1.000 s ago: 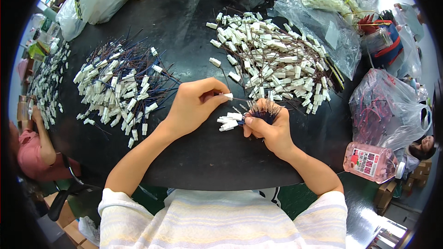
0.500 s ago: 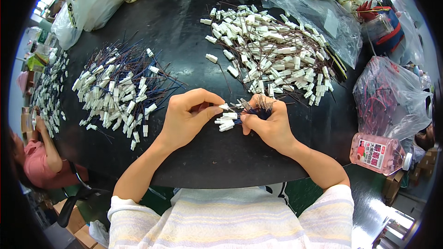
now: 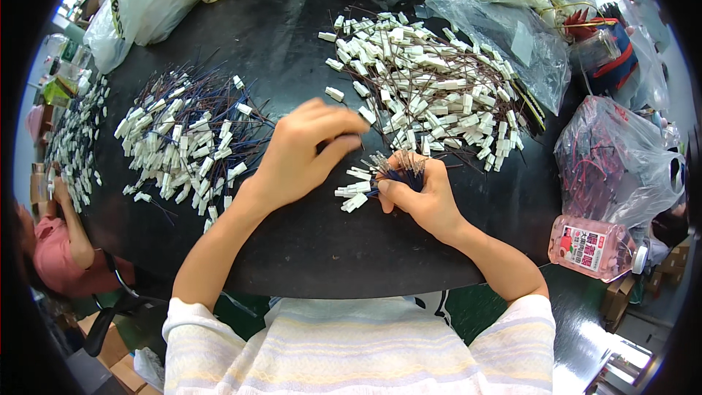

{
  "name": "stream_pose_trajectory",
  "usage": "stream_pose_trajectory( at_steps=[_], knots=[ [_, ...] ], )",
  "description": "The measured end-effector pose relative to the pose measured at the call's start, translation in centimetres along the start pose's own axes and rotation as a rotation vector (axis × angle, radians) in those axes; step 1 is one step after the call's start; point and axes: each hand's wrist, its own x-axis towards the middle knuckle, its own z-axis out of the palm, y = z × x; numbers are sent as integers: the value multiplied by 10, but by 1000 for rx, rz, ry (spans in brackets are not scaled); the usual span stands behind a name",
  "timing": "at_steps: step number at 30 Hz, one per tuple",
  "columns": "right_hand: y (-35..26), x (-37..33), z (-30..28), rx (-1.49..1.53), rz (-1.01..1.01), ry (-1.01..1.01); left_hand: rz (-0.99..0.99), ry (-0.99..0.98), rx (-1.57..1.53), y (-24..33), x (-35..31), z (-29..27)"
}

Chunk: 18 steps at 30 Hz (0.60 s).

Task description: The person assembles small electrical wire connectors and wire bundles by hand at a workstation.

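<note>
While my right hand (image 3: 424, 194) is gripping the bundle of wired white connectors (image 3: 376, 179) just below the far connector pile (image 3: 431, 95), my left hand (image 3: 307, 150) is now lifting away empty, fingers loosely spread, toward that pile.

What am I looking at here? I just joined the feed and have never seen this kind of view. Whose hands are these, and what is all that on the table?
This is one wide fisheye picture from a camera worn on a person's head, looking down, so straight edges bend near the rim. The two bare forearms from the bottom are the wearer's own. The right hand grips a small bundle of wires ending in white plastic connectors. The left hand hovers beside that bundle with fingers spread; whether it holds anything cannot be told. On the black round table lie a left pile of connectors and a right pile of connectors, with clear plastic bags behind. Another person's sleeve shows at far left.
</note>
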Motion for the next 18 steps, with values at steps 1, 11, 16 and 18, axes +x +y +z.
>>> stream_pose_trajectory(
  at_steps=[1,11,16,18],
  knots=[
    [-3,1,-2,4,55,-27,0,11,2,-6,8,6],
    [4,4,1,161,61,57,123,115,172,-20,4,17],
    [-1,5,5,121,46,109,-458,96,-576,-8,-20,11],
    [-1,5,5,110,49,102,-516,70,-651,-3,-21,5]
  ],
)
